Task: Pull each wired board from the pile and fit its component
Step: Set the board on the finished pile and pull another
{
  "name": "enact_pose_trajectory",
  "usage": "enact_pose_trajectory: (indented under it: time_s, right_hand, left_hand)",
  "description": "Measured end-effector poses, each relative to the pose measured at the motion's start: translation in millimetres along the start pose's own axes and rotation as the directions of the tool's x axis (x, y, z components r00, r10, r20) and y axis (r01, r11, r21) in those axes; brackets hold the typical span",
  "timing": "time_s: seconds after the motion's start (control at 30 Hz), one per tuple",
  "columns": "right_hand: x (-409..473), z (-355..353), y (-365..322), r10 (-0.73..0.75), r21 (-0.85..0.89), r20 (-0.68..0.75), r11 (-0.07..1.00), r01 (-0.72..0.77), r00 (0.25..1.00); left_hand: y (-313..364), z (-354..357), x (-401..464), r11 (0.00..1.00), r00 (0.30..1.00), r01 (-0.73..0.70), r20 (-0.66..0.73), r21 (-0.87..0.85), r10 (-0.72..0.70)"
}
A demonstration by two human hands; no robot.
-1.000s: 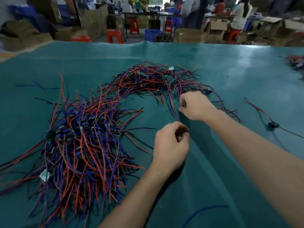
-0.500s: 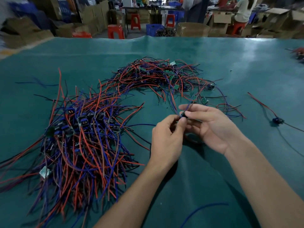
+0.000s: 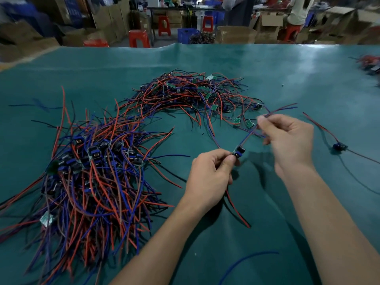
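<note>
Your left hand (image 3: 211,169) pinches the wired board (image 3: 238,152) above the bench (image 3: 287,79), while your right hand (image 3: 287,138) grips its leads (image 3: 249,134), which run up and right from the board.

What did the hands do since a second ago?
The right hand left the far pile, met the left hand, then pulled away right, drawing out the wires. The left hand now pinches the wired board. Both piles stayed put.
</note>
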State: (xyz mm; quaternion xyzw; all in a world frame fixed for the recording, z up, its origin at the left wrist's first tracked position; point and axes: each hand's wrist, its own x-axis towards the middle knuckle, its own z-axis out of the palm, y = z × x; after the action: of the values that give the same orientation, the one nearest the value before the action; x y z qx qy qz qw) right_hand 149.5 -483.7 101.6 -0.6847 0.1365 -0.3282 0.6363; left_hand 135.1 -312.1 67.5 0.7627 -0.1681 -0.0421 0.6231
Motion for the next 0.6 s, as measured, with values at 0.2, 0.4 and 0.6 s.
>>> enact_pose_trajectory:
  time_s: [0.2, 0.4, 0.6]
  right_hand:
    - [7.4, -9.9, 2.9, 0.323, 0.166, -0.293, 0.944, -0.285, 0.9]
    - [-40.0, 28.3, -1.9, 0.064, -0.186, 0.31, 0.983, -0.005, 0.948]
    - [-32.0, 20.7, -9.5, -0.159, -0.076, 0.281, 0.979, 0.187, 0.946]
  left_hand:
    - [1.0, -0.3, -1.2, 0.996, 0.991, 0.009, -0.133, -0.093, -0.021]
    - [-2.6, -3.2, 2.0, 0.992, 0.972, -0.035, -0.237, -0.119, 0.006]
    - [-0.9, -0.1, 1.2, 0.997, 0.996, -0.032, -0.086, -0.071, 0.026]
